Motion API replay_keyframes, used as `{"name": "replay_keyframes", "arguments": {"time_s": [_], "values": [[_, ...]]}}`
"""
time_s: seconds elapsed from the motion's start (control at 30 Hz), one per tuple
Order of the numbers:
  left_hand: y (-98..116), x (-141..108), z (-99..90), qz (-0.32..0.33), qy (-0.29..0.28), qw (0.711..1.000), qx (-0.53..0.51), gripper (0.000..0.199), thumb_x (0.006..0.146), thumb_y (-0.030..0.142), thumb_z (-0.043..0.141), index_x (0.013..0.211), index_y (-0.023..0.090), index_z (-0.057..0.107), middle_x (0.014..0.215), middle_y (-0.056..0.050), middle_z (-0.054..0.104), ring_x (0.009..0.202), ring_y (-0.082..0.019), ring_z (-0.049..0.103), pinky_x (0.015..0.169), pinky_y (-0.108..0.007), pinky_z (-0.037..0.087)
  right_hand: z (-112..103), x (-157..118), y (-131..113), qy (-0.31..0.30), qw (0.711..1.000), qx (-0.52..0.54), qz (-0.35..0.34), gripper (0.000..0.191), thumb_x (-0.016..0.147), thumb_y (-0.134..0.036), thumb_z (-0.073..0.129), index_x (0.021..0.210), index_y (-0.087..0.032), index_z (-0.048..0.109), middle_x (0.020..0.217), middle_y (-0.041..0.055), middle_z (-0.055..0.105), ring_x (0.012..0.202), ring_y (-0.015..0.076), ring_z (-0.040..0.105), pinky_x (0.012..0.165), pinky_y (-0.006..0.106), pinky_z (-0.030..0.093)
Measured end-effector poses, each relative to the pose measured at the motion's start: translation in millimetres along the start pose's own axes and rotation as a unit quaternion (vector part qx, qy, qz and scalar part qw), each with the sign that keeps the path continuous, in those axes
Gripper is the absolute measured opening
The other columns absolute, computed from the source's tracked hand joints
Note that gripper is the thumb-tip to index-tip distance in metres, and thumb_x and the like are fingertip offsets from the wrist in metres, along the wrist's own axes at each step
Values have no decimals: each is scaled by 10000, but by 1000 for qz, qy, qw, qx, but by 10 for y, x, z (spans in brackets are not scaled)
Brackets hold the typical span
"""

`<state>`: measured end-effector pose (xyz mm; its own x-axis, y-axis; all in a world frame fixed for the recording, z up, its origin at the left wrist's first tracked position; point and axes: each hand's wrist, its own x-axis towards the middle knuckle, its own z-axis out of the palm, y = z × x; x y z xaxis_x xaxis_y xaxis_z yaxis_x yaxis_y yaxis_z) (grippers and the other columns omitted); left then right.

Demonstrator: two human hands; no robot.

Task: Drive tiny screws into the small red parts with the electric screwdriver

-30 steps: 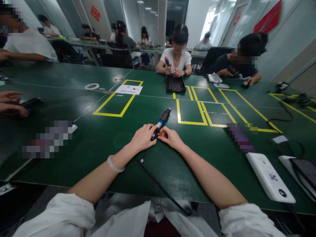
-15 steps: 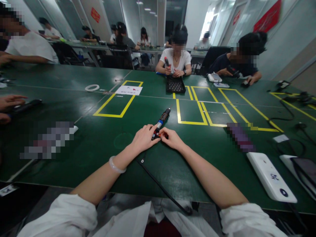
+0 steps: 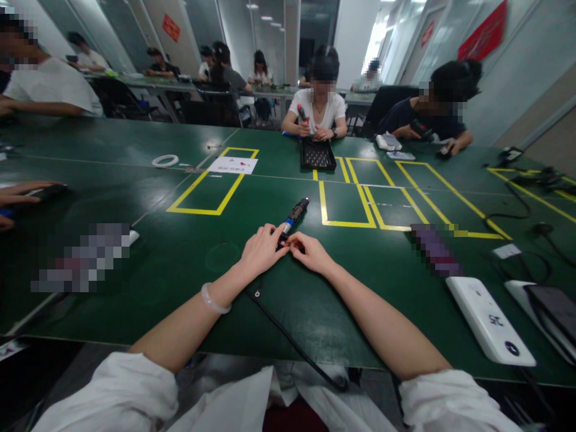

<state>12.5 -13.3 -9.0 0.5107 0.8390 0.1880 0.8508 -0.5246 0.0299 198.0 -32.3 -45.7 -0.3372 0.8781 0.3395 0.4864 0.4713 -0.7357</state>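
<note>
A slim electric screwdriver point(image 3: 297, 211) lies on the green table, its dark tip pointing away from me. Its lower half looks opened up, with blue, white and orange-red parts showing. My left hand point(image 3: 265, 251) rests over that half and grips it, fingers along its left side and thumb across the near end. My right hand point(image 3: 311, 252) has its thumb and index finger pinched together against the orange-red parts; what lies between them is too small to make out. A black cable point(image 3: 288, 336) with a small ring terminal point(image 3: 257, 294) runs from below my left hand over the table's front edge.
To the right lie a white power bank point(image 3: 488, 321) and a blurred phone point(image 3: 434, 249). Another blurred phone point(image 3: 85, 258) is on the left. Ahead are yellow tape outlines, a paper sheet point(image 3: 233, 165), a tape roll point(image 3: 165, 161) and a co-worker's black tray point(image 3: 318, 157). Other people sit around.
My left thumb has moved slightly up and right, nearer to my right fingertips. My right fingers have shifted a little at the orange-red parts. The screwdriver stays in place.
</note>
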Motion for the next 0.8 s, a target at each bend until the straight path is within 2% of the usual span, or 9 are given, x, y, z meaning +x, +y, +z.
{"name": "replay_keyframes", "arguments": {"time_s": [0.17,0.33,0.43,0.57,0.7,0.8], "values": [[-193,36,-6,-19,-12,1000,15,615,909,514,488,1459,286,334,1236,-120,500,1032,-265,533,787,-340,475,-11,-15,34,-1,1000,-14,11,173,861,-179,508,1020,-192,577,824,2,638,725,128,580,720,242,447],[-595,60,-26,-81,-23,996,28,637,913,564,427,1473,276,334,1277,-143,489,1078,-308,529,824,-386,478,-17,-10,58,-3,1000,-14,11,158,864,-180,523,1005,-189,593,818,5,641,725,129,583,711,240,443],[-964,51,-30,-132,-35,990,29,655,908,581,407,1477,260,342,1293,-161,480,1127,-335,509,866,-419,468,-29,-6,41,-6,1000,-15,19,136,864,-177,532,980,-190,603,814,6,643,721,128,583,703,239,439],[-1561,-12,-47,-213,-59,975,23,704,894,629,393,1482,245,348,1306,-184,471,1125,-361,508,878,-447,457,-37,-5,24,-8,1000,-22,21,114,866,-174,539,950,-191,613,822,9,649,725,129,581,702,240,436],[-2144,-144,-96,-283,-78,956,25,738,889,647,408,1494,232,323,1343,-191,451,1109,-350,505,868,-452,452,-30,-4,41,-8,1000,-27,13,106,868,-171,539,933,-187,622,825,13,651,727,131,577,701,242,434],[-2454,-284,-141,-315,-61,946,44,707,881,610,473,1461,215,381,1322,-188,483,1055,-320,523,844,-425,453,-28,2,45,-9,999,-29,13,108,867,-169,539,929,-188,625,813,9,647,728,132,574,702,240,432]]}}
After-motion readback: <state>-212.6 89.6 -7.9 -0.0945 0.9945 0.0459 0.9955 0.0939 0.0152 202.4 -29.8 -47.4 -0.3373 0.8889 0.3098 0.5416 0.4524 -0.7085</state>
